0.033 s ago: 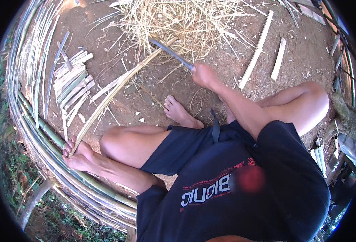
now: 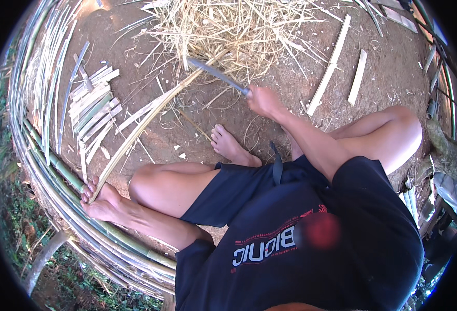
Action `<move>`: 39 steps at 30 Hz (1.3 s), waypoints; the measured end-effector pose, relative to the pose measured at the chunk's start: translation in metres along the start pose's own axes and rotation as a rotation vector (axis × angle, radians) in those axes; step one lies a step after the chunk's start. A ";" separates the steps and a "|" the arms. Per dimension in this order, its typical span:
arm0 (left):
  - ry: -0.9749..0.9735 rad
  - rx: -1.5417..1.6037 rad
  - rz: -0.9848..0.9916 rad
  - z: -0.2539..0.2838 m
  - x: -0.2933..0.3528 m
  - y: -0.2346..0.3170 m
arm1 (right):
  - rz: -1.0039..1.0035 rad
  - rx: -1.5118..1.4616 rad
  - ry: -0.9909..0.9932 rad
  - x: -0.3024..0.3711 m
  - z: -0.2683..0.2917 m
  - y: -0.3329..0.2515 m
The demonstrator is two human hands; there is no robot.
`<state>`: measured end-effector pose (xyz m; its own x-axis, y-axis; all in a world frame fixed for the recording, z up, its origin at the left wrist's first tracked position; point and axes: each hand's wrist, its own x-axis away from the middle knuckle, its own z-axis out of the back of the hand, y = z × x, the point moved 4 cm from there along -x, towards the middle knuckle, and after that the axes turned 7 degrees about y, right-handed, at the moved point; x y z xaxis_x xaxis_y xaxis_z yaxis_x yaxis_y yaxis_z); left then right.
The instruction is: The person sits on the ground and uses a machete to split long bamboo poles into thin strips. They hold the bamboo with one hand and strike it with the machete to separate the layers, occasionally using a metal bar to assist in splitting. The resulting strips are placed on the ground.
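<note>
My left hand [image 2: 104, 201] is closed around the near end of a long, pale bamboo strip [image 2: 139, 127], low at the left beside my knee. From there the strip slants up and to the right, its far end reaching the pile of shavings [image 2: 233, 28]. My right hand [image 2: 263, 100] grips the handle of a long-bladed knife [image 2: 219, 73]. The grey blade points up and left and crosses the strip near its far end. Whether the edge bites into the strip cannot be made out.
Short split bamboo pieces [image 2: 95, 108] lie stacked at the left. Beyond them are long thin strips [image 2: 44, 72] and a curved edge of bamboo poles [image 2: 65, 168], with plants below. Two pale slats [image 2: 333, 62] lie right of the shavings. My bare foot [image 2: 231, 145] rests on the dirt.
The knife blade has shifted slightly toward me, its tip lower and a little further left. My left hand and the strip stay nearly still.
</note>
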<state>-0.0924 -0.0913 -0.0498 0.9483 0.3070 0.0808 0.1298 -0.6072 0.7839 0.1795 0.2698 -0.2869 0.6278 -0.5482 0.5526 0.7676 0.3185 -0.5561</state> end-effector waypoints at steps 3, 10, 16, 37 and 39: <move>0.029 -0.035 -0.010 -0.015 0.005 -0.005 | -0.052 0.032 0.137 -0.028 -0.008 0.052; 0.100 -0.027 -0.032 -0.008 0.002 -0.006 | -0.130 0.080 0.154 -0.043 0.002 0.056; 0.052 -0.031 -0.030 -0.001 -0.007 -0.005 | -0.085 0.051 0.270 -0.033 0.005 0.061; 0.219 -0.062 -0.031 -0.006 0.015 -0.006 | -0.016 -0.046 0.067 -0.003 -0.008 0.013; 0.183 -0.046 -0.049 -0.003 0.008 -0.005 | 0.057 0.019 0.039 0.008 0.004 -0.013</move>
<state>-0.0862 -0.0837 -0.0511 0.8722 0.4658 0.1495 0.1567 -0.5555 0.8166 0.1752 0.2642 -0.2724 0.6652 -0.5584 0.4957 0.7335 0.3644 -0.5738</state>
